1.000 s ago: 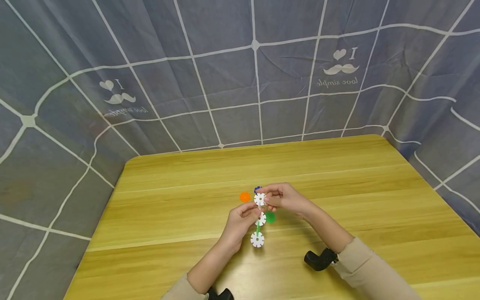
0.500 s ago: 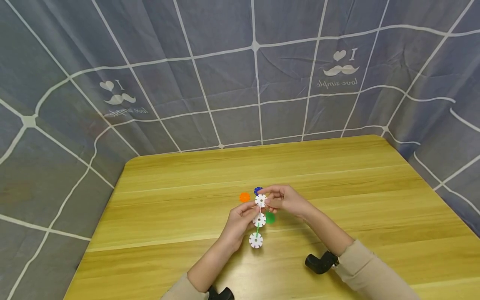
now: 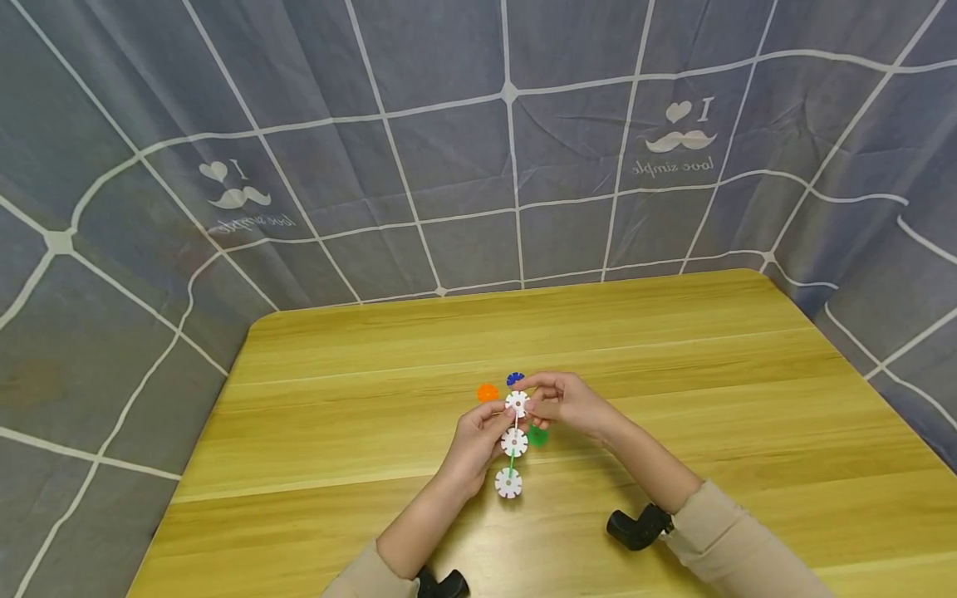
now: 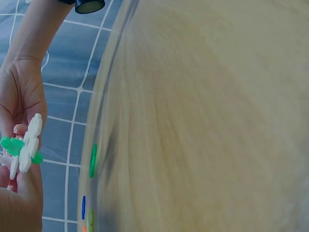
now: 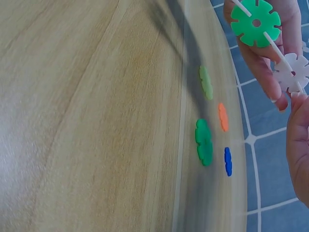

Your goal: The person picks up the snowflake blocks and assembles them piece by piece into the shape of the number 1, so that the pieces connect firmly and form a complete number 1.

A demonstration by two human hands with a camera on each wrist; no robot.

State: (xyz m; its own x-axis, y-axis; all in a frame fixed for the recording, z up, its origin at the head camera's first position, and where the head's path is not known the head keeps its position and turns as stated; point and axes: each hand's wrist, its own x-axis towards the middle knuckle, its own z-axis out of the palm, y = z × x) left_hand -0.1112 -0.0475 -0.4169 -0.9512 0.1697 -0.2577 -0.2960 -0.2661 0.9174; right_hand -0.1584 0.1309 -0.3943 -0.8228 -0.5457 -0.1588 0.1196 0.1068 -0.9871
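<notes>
A short chain of slotted interlocking discs (image 3: 514, 443), white with one green disc (image 5: 248, 31) among them, is held up in front of me. My left hand (image 3: 473, 442) grips the chain near its far end, thumb and fingers around a translucent white disc (image 5: 286, 76). From the right, my right hand (image 3: 571, 405) pinches the farthest white disc (image 3: 517, 404) between thumb and fingers. The near end, with another white disc (image 3: 508, 483), hangs free toward me. In the left wrist view, the white discs (image 4: 31, 145) show nearly edge-on between both hands.
Loose discs lie flat on the wooden table (image 3: 336, 415) beyond and beside the hands: orange (image 3: 488, 392), blue (image 3: 515, 379), green (image 3: 537, 436) and light green (image 5: 206, 83). A grey curtain with white lines (image 3: 449, 183) stands behind the table's far edge.
The chain and both hands have shifted slightly toward me. Both hands keep their hold, and the loose discs have stayed where they were.
</notes>
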